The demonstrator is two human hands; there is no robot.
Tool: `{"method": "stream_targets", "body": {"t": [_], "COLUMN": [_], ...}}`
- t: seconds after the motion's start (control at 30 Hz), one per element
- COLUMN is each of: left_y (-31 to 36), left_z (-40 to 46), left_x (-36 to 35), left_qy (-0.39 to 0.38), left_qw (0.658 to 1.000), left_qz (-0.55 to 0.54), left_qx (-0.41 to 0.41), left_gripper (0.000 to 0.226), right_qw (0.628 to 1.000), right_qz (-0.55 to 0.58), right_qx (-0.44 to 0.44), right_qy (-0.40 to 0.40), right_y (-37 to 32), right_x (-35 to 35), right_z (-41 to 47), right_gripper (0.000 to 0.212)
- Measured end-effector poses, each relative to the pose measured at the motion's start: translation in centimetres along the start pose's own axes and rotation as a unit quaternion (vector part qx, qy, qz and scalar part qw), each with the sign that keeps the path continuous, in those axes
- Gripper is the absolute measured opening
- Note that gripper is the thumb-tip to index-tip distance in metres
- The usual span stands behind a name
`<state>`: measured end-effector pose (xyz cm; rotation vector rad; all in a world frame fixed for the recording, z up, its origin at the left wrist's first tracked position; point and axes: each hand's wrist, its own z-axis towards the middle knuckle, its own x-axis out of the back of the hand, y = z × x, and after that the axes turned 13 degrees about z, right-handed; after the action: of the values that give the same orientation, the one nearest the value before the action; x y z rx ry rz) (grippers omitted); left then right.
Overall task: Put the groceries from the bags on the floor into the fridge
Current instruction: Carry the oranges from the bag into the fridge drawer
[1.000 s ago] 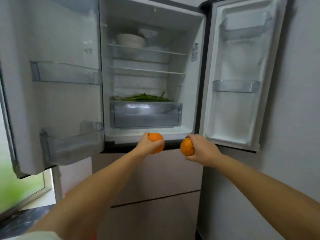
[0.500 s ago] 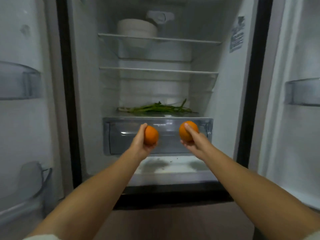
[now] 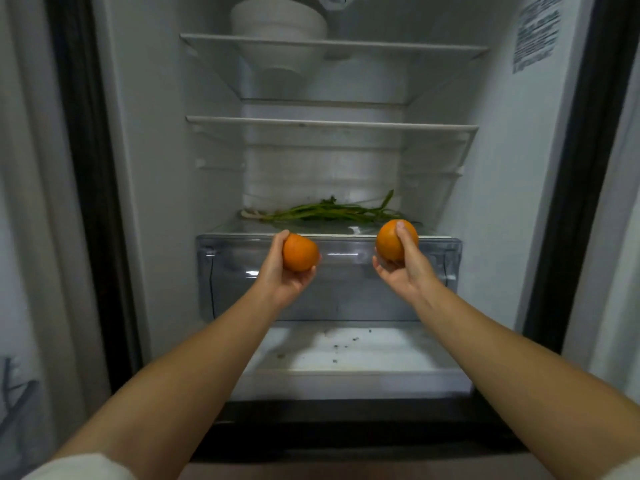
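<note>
Inside the fridge (image 3: 512,202), bowls (image 3: 278,20) sit on the top shelf (image 3: 334,43). Greens (image 3: 332,211) lie on the cover above the drawer (image 3: 332,292). Before the drawer, one orange (image 3: 300,252) is left, another orange (image 3: 389,240) right.

The top shelf (image 3: 398,48) carried stacked white bowls (image 3: 278,19). The middle shelf (image 3: 332,123) sat below it. Green stalks (image 3: 325,212) lay flat on the glass shelf (image 3: 242,227) above the clear drawer (image 3: 346,292).

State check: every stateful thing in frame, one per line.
left hand: grips left orange, raised
right hand: grips right orange, raised
crisper drawer: closed
greens: lying flat on the shelf above the drawer
bowls: stacked upright on top shelf
middle shelf: bare
</note>
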<state>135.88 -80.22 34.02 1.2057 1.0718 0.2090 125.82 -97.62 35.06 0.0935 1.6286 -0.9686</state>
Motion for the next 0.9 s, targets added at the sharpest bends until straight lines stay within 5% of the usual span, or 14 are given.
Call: {"method": "stream_targets", "body": {"t": [0.37, 0.9], "left_y": [-1.7, -2.4], "left_z": [-11.2, -19.7], "left_x": [-2.8, -3.7], "left_qy": [0.029, 0.047], "left_qw": [0.997, 0.993], "left_qz": [0.034, 0.106], "left_qx": [-0.061, 0.001], "left_gripper": [0.029, 0.039], "right_qw": [0.997, 0.993], "right_qz": [-0.064, -0.1], "right_qx": [-0.004, -0.056], "right_qy": [-0.037, -0.037], "right_y": [-3.2, -6.0], "right_x": [0.8, 3.8], "right_z": [-11.1, -18.1], "right_gripper": [0.057, 0.062]}}
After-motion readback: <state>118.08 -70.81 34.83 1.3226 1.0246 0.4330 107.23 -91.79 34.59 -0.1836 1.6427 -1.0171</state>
